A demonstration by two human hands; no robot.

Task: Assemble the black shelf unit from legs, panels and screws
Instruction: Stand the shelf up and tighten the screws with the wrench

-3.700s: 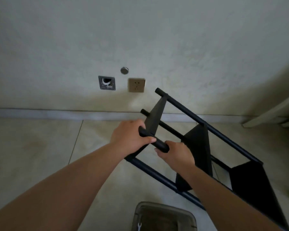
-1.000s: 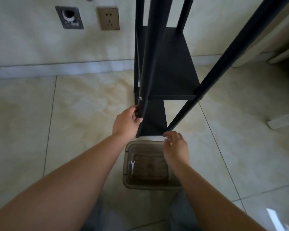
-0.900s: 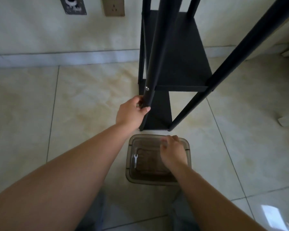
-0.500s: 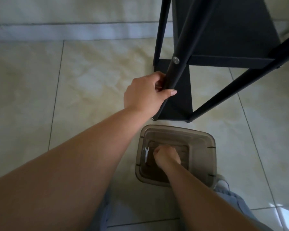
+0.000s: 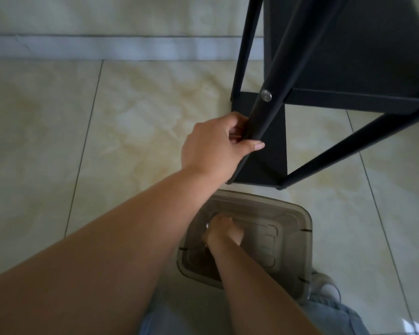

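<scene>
Black shelf unit [image 5: 348,56] standing upright on the pale marbled floor tiles [image 5: 136,112], filling the upper right of the view, close to the light skirting board [image 5: 107,47] along the wall. Matt black round legs, four in sight, slanting steeply toward the camera; near left leg [image 5: 264,112] carrying a silver screw head [image 5: 266,95] where the middle panel [image 5: 363,52] joins it. Lowest panel [image 5: 264,151] dark and flat, just above the floor, its near corners meeting the feet of the two front legs. Left hand [image 5: 215,146] wrapped round the near left leg just below the screw, fingers curled behind the tube, thumb [image 5: 252,145] laid across its front, a firm full grip. Right hand [image 5: 224,229] down inside the smoky translucent plastic bin [image 5: 298,240], which sits on the floor just in front of the shelf's near edge; fingers bunched and pointing down, with a small glint of pale metal at the knuckle side, too small and blurred to name; impossible to tell whether anything is actually held. Ribbed bottom of the bin visible to the right of the hand. Both bare forearms reaching in from the lower edge, left crossing above the bin's left rim. Pale blue trousers [image 5: 336,315] at the bottom, and a grey shoe [image 5: 324,284] right beside the bin's near right corner.
</scene>
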